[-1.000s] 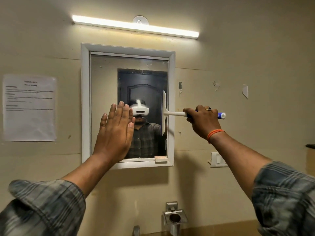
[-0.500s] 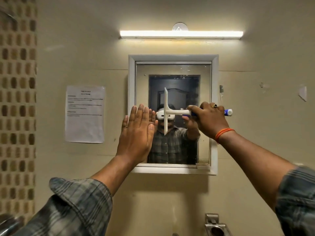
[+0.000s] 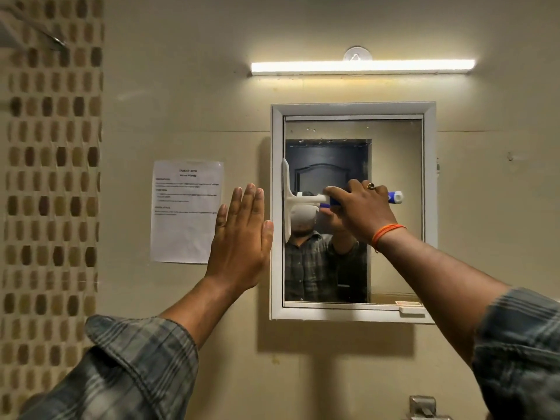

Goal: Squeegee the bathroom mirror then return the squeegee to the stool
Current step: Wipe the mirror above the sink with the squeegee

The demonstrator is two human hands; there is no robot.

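A white-framed mirror (image 3: pixel 394 213) hangs on the beige wall. My right hand (image 3: pixel 360 209) grips the blue-and-white handle of a white squeegee (image 3: pixel 287 200). Its blade stands upright against the glass at the mirror's left edge. My left hand (image 3: pixel 241 237) is flat and open, fingers up, just left of the mirror frame; whether it touches the wall I cannot tell. The stool is out of view.
A printed paper sheet (image 3: pixel 186 212) is taped to the wall left of the mirror. A lit tube light (image 3: pixel 362 67) runs above it. Mosaic tiles (image 3: pixel 51 177) cover the far left wall. A metal fitting (image 3: pixel 422 406) shows below the mirror.
The squeegee has swept left across the glass from the right edge to the left edge. My left hand has come off the mirror onto the wall side. The view has shifted left.
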